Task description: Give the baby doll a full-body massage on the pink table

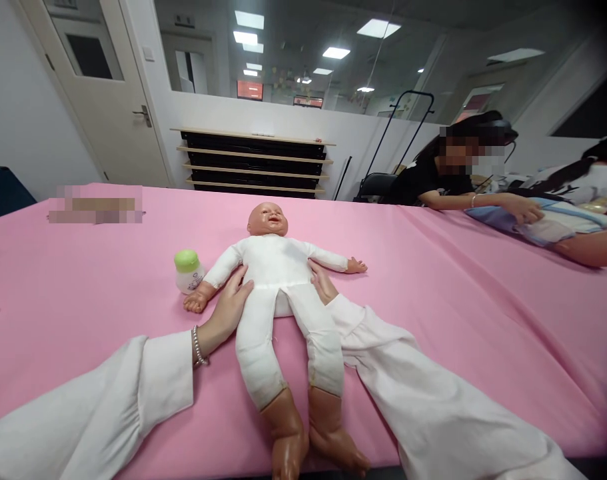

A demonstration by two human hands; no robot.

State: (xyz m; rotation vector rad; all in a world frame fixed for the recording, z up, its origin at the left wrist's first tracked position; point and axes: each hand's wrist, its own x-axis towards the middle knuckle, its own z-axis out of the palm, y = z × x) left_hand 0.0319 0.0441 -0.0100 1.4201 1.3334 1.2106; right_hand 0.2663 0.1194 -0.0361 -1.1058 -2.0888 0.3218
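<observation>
A baby doll (278,263) with a white cloth body and brown plastic head, hands and feet lies face up on a pink-covered table (148,280), its feet toward me. My left hand (232,300) is against the doll's side at the waist, between its torso and arm, thumb and fingers extended along it. On the opposite side, my right hand (324,283) holds the waist; some of its fingers are hidden by the doll. A white jar with a green lid (187,270) stands beside the doll's hand, left of my left hand.
At the right, a person in black (423,173) leans over the table, a hand on another doll (588,247) in a diaper. A blurred-out item (96,205) lies at the back left. Behind the table are a low shelf (256,160) and a door (108,100).
</observation>
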